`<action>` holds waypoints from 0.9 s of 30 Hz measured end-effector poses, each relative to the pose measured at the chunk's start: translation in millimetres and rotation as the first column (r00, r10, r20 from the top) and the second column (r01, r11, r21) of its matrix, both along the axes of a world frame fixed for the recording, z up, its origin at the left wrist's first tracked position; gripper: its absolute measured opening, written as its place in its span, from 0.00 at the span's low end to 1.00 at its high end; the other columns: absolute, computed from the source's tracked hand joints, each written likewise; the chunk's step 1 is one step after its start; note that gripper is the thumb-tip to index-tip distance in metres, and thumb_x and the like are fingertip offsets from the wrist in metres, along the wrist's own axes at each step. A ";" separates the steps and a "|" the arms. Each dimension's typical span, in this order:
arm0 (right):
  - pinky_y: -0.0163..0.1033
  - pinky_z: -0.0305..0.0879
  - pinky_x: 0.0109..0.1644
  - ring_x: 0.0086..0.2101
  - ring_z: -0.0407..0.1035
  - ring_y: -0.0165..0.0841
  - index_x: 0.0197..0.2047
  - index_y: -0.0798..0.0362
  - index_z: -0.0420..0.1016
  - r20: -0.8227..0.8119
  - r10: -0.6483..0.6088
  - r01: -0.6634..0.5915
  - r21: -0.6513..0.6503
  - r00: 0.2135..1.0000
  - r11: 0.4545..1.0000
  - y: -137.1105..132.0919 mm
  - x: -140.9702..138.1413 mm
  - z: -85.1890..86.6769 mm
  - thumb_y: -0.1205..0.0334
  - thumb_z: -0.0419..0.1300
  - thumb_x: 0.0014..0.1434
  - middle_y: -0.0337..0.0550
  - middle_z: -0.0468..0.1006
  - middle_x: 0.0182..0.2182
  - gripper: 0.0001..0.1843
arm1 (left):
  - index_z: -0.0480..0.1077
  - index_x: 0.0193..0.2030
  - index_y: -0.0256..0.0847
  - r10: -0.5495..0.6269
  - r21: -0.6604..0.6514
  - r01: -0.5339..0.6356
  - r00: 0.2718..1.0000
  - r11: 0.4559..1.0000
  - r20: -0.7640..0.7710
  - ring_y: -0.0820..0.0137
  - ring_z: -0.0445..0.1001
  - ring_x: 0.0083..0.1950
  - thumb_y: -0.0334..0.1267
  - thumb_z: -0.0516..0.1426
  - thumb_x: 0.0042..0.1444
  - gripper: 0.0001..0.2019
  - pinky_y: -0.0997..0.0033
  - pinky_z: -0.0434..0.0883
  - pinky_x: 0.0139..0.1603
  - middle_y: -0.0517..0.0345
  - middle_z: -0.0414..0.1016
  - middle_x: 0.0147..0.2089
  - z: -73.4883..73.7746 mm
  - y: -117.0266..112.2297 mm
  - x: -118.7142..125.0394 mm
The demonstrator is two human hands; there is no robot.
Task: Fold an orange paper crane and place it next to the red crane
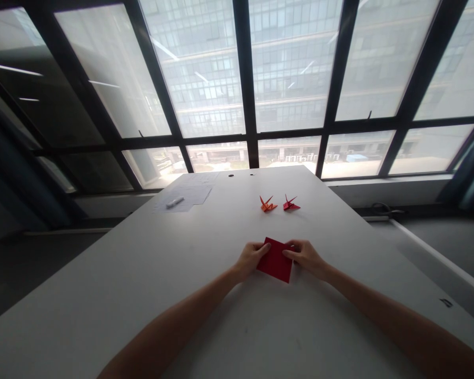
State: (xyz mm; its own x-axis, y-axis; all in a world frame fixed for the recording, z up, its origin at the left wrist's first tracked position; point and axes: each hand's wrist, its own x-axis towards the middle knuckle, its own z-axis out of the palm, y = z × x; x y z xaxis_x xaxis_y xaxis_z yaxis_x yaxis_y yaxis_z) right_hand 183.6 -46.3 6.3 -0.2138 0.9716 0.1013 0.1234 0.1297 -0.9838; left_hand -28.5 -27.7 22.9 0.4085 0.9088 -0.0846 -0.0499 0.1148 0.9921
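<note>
Head view: one square of red paper on a white table, held between two bare hands, left hand and right hand, fingers close together, pinching opposite edges. Farther ahead, two origami cranes, one orange, one red. Off to the left, one white marker on overlapping paper sheets.

Origami cranes stand behind a paper square on the table.

Solid red origami paper
</note>
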 end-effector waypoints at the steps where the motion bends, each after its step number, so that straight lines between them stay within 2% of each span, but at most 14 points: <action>1: 0.32 0.57 0.24 0.23 0.66 0.29 0.37 0.57 0.80 0.020 0.003 -0.003 0.012 1.000 1.000 0.5 1.1 -0.1 0.49 0.67 0.53 0.41 0.78 0.25 0.18 | 0.78 0.39 0.32 -0.015 -0.001 0.015 1.000 1.000 0.007 0.65 0.77 0.34 0.59 0.66 0.48 0.27 0.71 0.71 0.33 0.47 0.81 0.37 -0.3 0.1 -0.1; 3: 0.32 0.55 0.23 0.22 0.64 0.28 0.33 0.57 0.80 0.053 0.010 -0.013 0.038 0.999 0.999 1.7 2.6 -1.0 0.49 0.67 0.52 0.40 0.76 0.23 0.17 | 0.78 0.41 0.33 -0.063 0.005 0.063 0.998 0.998 0.012 0.64 0.78 0.36 0.55 0.67 0.48 0.25 0.70 0.72 0.35 0.47 0.81 0.40 -0.7 0.4 -0.8; 6: 0.33 0.55 0.23 0.22 0.63 0.28 0.35 0.56 0.80 0.045 0.005 -0.007 0.033 0.999 0.999 4.5 3.3 -5.3 0.47 0.66 0.53 0.39 0.76 0.24 0.18 | 0.78 0.42 0.32 -0.110 0.025 0.110 0.994 0.994 -0.006 0.64 0.77 0.36 0.52 0.69 0.46 0.24 0.70 0.72 0.36 0.46 0.80 0.40 -1.4 1.4 -1.7; 9: 0.33 0.55 0.23 0.21 0.64 0.28 0.33 0.56 0.79 0.032 -0.043 0.042 0.022 0.999 0.999 8.1 3.1 -10.5 0.44 0.64 0.54 0.40 0.76 0.23 0.21 | 0.78 0.41 0.32 -0.126 0.023 0.126 0.992 0.992 -0.024 0.66 0.76 0.35 0.52 0.70 0.45 0.24 0.71 0.71 0.35 0.46 0.80 0.40 -1.8 3.3 -1.6; 12: 0.33 0.60 0.25 0.23 0.67 0.30 0.30 0.56 0.78 0.032 -0.060 0.059 0.055 0.998 0.997 9.6 2.5 -11.5 0.43 0.66 0.52 0.42 0.78 0.24 0.21 | 0.78 0.38 0.31 -0.124 -0.007 0.124 0.991 0.992 -0.050 0.70 0.74 0.31 0.54 0.68 0.47 0.24 0.74 0.67 0.31 0.48 0.79 0.35 -2.5 5.4 -0.3; 14: 0.34 0.63 0.26 0.25 0.70 0.32 0.35 0.56 0.79 0.003 -0.057 0.057 0.042 0.998 0.998 8.1 1.7 -8.8 0.44 0.65 0.53 0.43 0.80 0.26 0.21 | 0.78 0.34 0.30 -0.099 -0.027 0.098 0.994 0.995 -0.045 0.72 0.71 0.29 0.57 0.66 0.47 0.25 0.75 0.65 0.29 0.50 0.78 0.32 -3.9 6.5 1.0; 17: 0.35 0.68 0.27 0.26 0.73 0.34 0.50 0.54 0.75 -0.072 -0.014 0.013 -0.014 0.997 1.000 3.4 -0.1 -3.0 0.46 0.67 0.52 0.43 0.81 0.29 0.27 | 0.78 0.33 0.30 -0.056 -0.039 0.056 0.998 0.998 -0.010 0.71 0.71 0.28 0.58 0.67 0.45 0.27 0.74 0.66 0.30 0.50 0.78 0.31 -6.3 7.3 2.2; 19: 0.37 0.71 0.28 0.27 0.74 0.36 0.53 0.54 0.72 -0.098 0.004 -0.006 -0.023 0.995 1.000 0.6 -1.4 0.0 0.49 0.69 0.50 0.43 0.82 0.29 0.30 | 0.78 0.35 0.30 -0.038 -0.043 0.039 0.999 0.998 0.008 0.70 0.73 0.30 0.59 0.66 0.47 0.27 0.72 0.68 0.32 0.49 0.79 0.33 -6.9 7.0 2.1; 23: 0.39 0.72 0.28 0.27 0.75 0.37 0.51 0.55 0.72 -0.136 -0.117 0.115 -0.023 0.984 0.993 -0.6 -1.8 3.4 0.50 0.69 0.50 0.44 0.82 0.30 0.28 | 0.78 0.44 0.31 -0.131 -0.023 0.131 0.991 0.991 -0.004 0.65 0.77 0.36 0.52 0.69 0.46 0.26 0.70 0.71 0.37 0.46 0.80 0.40 -5.2 6.2 -0.6; 27: 0.36 0.68 0.24 0.24 0.73 0.35 0.50 0.56 0.74 -0.109 -0.257 0.258 -0.006 0.960 0.966 5.0 1.8 3.6 0.47 0.62 0.56 0.42 0.79 0.25 0.25 | 0.79 0.43 0.29 -0.188 0.012 0.189 0.980 0.982 -0.066 0.65 0.77 0.37 0.47 0.71 0.44 0.24 0.72 0.71 0.36 0.44 0.80 0.42 -5.8 7.4 -2.8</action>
State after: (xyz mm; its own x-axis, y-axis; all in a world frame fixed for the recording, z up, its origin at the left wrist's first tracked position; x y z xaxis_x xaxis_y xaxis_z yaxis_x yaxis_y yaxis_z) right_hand 185.4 -41.3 9.9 0.0559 0.9914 0.1182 0.0465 0.1156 -0.9922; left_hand -31.3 -20.3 17.1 0.5671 0.8175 -0.1006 0.0349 0.0982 0.9946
